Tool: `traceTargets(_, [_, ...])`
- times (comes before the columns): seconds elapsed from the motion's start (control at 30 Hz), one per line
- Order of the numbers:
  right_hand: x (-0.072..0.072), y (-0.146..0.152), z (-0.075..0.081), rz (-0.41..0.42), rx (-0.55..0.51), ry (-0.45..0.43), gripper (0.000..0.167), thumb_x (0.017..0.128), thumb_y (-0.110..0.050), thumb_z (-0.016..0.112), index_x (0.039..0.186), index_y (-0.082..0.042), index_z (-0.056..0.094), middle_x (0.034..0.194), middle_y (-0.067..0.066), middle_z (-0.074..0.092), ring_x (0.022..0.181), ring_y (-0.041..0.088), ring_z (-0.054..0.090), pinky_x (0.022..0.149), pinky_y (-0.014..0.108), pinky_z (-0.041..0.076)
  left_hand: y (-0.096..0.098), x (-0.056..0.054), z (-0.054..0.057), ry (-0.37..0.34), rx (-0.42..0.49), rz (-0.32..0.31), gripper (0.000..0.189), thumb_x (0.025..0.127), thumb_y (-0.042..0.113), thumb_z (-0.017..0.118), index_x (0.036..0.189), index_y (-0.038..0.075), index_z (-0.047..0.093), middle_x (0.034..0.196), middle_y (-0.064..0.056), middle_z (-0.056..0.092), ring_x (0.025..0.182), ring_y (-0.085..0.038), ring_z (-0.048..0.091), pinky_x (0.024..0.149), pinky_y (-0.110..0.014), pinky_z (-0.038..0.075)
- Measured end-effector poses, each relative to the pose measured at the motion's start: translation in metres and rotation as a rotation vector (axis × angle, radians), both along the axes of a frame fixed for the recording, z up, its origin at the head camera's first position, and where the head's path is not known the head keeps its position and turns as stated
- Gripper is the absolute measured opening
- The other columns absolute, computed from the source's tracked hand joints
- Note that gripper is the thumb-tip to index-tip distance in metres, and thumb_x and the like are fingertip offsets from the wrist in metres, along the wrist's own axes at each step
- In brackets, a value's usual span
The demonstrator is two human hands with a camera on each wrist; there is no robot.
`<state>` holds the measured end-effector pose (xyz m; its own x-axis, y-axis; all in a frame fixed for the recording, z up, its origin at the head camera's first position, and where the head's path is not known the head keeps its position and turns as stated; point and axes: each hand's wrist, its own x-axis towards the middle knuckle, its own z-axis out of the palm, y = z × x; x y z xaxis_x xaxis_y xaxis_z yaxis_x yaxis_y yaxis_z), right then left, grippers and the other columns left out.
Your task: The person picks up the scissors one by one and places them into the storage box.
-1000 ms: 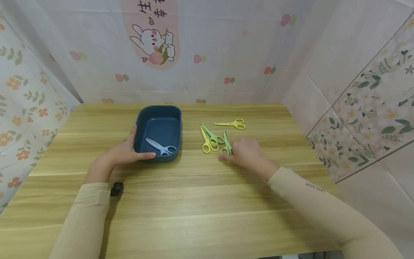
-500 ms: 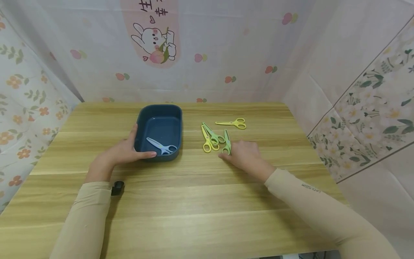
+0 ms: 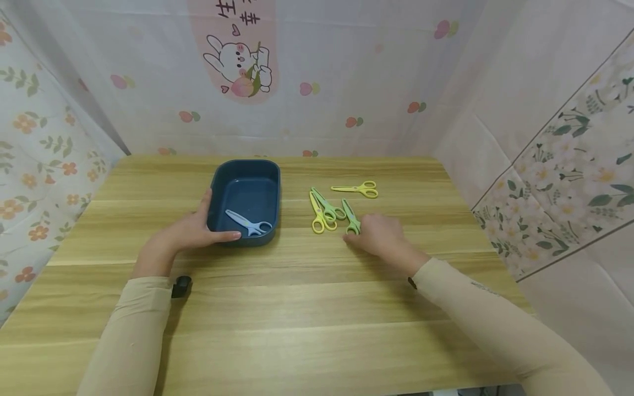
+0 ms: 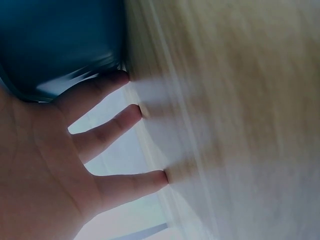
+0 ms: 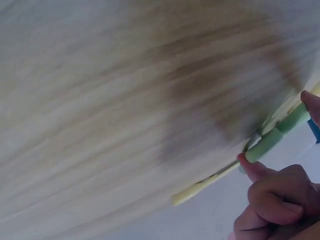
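My left hand (image 3: 190,230) rests against the left and near sides of a dark blue bin (image 3: 216,184), the thumb along its near wall. Its fingers (image 4: 107,137) are straight and spread, tips down by the wooden table. Inside the bin lies one pair of blue scissors (image 3: 244,221). With its fingers my right hand (image 3: 380,235) pinches the handle of a pair of green scissors (image 3: 349,213), blade pointing away; the right wrist view shows the green handle (image 5: 267,144) between thumb and finger, while its other fingers curl in.
Left of the right hand, yellow scissors (image 3: 316,206) and another green pair (image 3: 324,202) lie crossed. Farther back are yellow scissors (image 3: 354,188). A black piece (image 3: 181,286) shows beside my left wrist. Patterned cloth (image 3: 317,126) hangs behind the table.
My right hand has shifted slightly right, and the green scissors at its fingers have turned, the blade now leaning more to the left. My left hand stays on the bin.
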<state>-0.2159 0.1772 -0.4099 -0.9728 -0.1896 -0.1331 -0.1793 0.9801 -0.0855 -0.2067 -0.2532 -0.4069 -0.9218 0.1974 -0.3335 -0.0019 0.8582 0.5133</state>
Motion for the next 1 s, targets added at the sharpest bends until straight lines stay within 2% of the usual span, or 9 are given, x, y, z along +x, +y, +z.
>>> traceTargets(0.27, [-0.007,0.01,0.011,-0.03,-0.066,0.0,0.058,0.088,-0.061,0.08,0.061,-0.019,0.051,0.058,-0.005,0.047,0.053,0.015,0.047,0.046,0.032,0.034,0.001,-0.001,-0.001,0.003,-0.007,0.007,0.147,0.083,0.081,0.07,0.164,0.013,-0.033,0.171,-0.042,0.01,0.151,-0.064,0.03,0.12,-0.075,0.034])
traceTargets(0.5, [-0.013,0.011,0.028,-0.026,-0.074,0.042,0.052,0.087,-0.058,0.08,0.07,-0.014,0.058,0.066,-0.001,0.051,0.059,0.017,0.048,0.046,0.031,0.036,0.001,0.0,-0.001,0.0,-0.001,0.013,0.147,0.083,0.081,0.071,0.164,0.013,-0.032,0.171,-0.042,0.01,0.151,-0.064,0.031,0.12,-0.075,0.035])
traceTargets(0.77, [-0.021,0.013,0.042,-0.034,-0.142,0.005,0.05,0.086,-0.054,0.083,0.07,-0.015,0.055,0.063,-0.002,0.052,0.057,0.016,0.049,0.049,0.031,0.036,0.0,0.0,-0.002,0.002,0.005,0.011,0.147,0.083,0.08,0.071,0.164,0.013,-0.033,0.171,-0.041,0.009,0.151,-0.065,0.029,0.12,-0.076,0.034])
traceTargets(0.87, [-0.023,0.012,0.047,-0.035,-0.164,0.011,0.047,0.087,-0.053,0.082,0.079,-0.011,0.063,0.063,-0.001,0.054,0.057,0.017,0.051,0.049,0.031,0.037,0.0,0.0,-0.001,0.0,0.007,0.01,0.147,0.084,0.08,0.071,0.163,0.013,-0.033,0.172,-0.041,0.008,0.152,-0.065,0.028,0.12,-0.076,0.033])
traceTargets(0.93, [-0.023,0.01,0.051,-0.035,-0.185,0.024,0.049,0.088,-0.053,0.081,0.096,-0.005,0.072,0.062,-0.001,0.054,0.056,0.016,0.05,0.049,0.03,0.036,0.0,0.0,-0.001,-0.001,0.011,0.009,0.147,0.084,0.08,0.071,0.163,0.013,-0.033,0.172,-0.041,0.008,0.152,-0.065,0.028,0.12,-0.075,0.033])
traceTargets(1.0, [-0.023,0.008,0.055,-0.023,-0.199,0.043,0.059,0.088,-0.053,0.079,0.116,-0.001,0.075,0.061,-0.003,0.049,0.054,0.014,0.044,0.049,0.029,0.034,0.0,0.0,-0.001,-0.002,0.019,0.009,0.147,0.084,0.079,0.071,0.163,0.014,-0.033,0.172,-0.041,0.007,0.153,-0.065,0.028,0.12,-0.075,0.034])
